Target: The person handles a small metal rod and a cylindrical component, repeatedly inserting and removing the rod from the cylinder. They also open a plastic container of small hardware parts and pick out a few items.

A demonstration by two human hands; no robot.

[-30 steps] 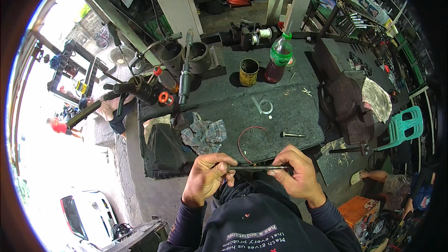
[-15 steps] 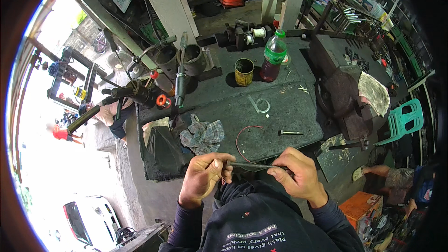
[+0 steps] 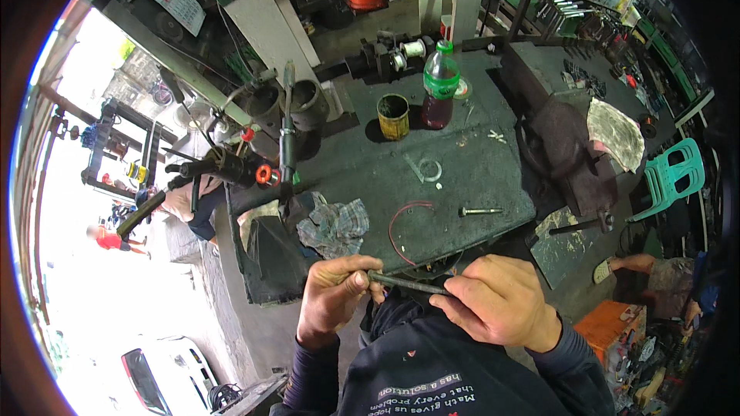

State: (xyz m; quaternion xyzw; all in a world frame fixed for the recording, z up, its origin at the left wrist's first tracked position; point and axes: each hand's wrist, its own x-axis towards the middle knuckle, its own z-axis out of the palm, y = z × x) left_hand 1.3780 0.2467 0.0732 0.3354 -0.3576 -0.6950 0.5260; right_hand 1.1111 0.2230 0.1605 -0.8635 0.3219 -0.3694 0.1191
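Observation:
A thin dark metal rod [image 3: 408,284] spans the gap between my hands, just off the near edge of the workbench. My left hand [image 3: 333,298] pinches its left end between thumb and fingers. The other end disappears into my right hand [image 3: 499,302], whose fingers are closed round it and hide its tip. Beyond the rod, a curved red wire [image 3: 392,229] lies on the bench, and a bolt [image 3: 482,211] rests to its right. A crumpled plaid rag [image 3: 339,226] sits past my left hand. Farther back is a looped clear tube [image 3: 428,172].
The dark workbench [image 3: 470,173] carries a yellow tin [image 3: 394,117] and a green-capped bottle [image 3: 441,92] of dark red liquid. A heavy bench vise [image 3: 574,158] stands at right, near green plastic stools [image 3: 669,177]. Another person's leg [image 3: 636,264] shows at lower right.
The rod's right end has dipped and now slants down toward my right hand, which has turned and come slightly lower. The left hand keeps its pinch. The view has shifted a little.

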